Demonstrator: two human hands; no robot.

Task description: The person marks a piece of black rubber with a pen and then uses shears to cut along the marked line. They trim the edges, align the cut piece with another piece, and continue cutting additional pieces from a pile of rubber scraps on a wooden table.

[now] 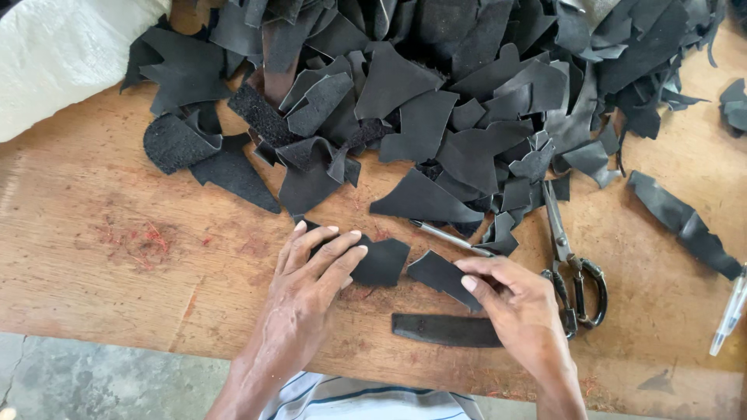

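Note:
My left hand (311,280) lies flat, fingers spread, pressing a black leather scrap (381,260) onto the wooden table (117,257). My right hand (517,299) pinches the right end of a second, smaller black leather piece (437,272) lying just right of the first. Below both pieces a long dark strip (443,330) rests near the table's front edge, partly under my right hand.
A large heap of black leather offcuts (436,93) covers the far half of the table. Scissors (568,264) lie right of my right hand, a pen (447,236) beside the heap, another pen (730,311) at the right edge. A white sack (62,54) sits far left.

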